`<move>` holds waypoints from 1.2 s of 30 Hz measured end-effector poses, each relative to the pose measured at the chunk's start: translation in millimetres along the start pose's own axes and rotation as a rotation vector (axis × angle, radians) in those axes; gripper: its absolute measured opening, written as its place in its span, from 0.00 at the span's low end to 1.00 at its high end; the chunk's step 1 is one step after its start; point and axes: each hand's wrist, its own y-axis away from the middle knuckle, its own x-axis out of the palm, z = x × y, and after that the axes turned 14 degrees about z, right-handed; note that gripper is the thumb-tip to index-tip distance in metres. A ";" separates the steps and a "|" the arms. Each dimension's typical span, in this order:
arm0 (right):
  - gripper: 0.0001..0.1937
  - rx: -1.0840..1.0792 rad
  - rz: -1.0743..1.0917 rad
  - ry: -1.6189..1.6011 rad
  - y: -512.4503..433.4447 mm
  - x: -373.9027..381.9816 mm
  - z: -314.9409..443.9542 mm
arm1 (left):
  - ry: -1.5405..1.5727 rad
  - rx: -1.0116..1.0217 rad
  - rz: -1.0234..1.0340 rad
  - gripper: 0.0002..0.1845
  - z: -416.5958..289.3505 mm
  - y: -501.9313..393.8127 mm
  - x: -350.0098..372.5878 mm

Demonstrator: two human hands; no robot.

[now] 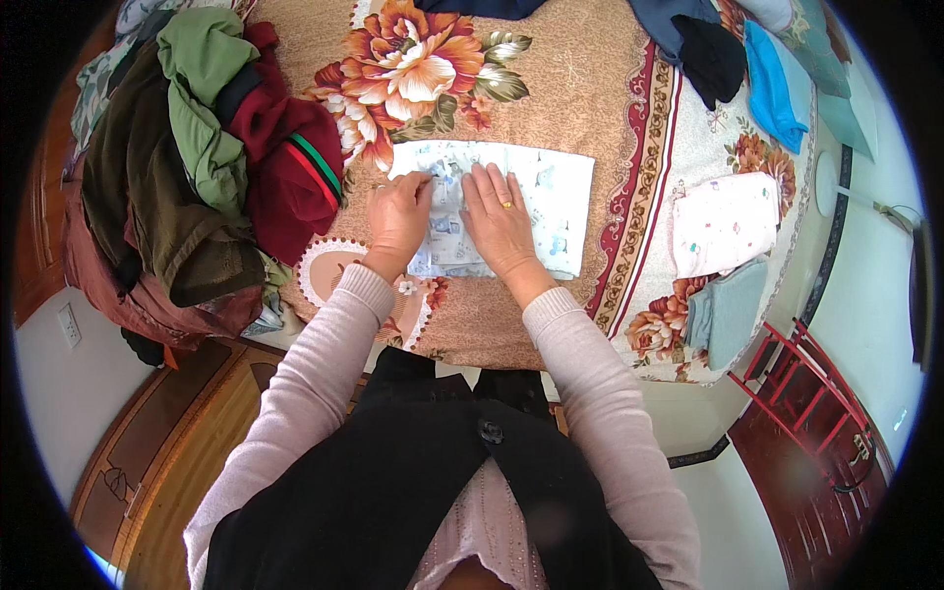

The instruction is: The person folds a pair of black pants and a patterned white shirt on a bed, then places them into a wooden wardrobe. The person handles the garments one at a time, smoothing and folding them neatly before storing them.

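A white cloth with a pale blue animal print lies folded into a flat rectangle on the flowered bedspread before me. At its left edge, my left hand has its fingers curled, with thumb and forefinger closed on the fabric. The fingertips underneath are hidden. My right hand rests palm down on the middle of the cloth, fingers extended, with a ring on one finger. Some layers show along the near edge.
At left is a heap of clothes with a dark red garment, a green one and an olive-brown one. To the right lie a folded pink printed cloth, grey-green folded fabric, blue fabric and a black garment.
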 end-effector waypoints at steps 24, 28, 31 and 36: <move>0.28 -0.009 -0.009 0.067 -0.2 10.3 -4.1 | 1.037 -0.274 -0.060 0.09 -6.8 -19.6 -8.0; 0.27 0.011 0.009 0.184 -2.2 7.8 -0.3 | 1.060 -0.365 0.022 0.14 -12.4 -34.9 -14.8; 0.26 0.040 0.010 0.142 -7.0 -9.8 8.8 | 1.101 -0.355 -0.024 0.13 -1.0 -41.7 -5.2; 0.27 0.132 0.006 0.048 -18.3 -17.0 12.1 | 1.212 -0.301 -0.273 0.13 -6.2 -33.4 -1.7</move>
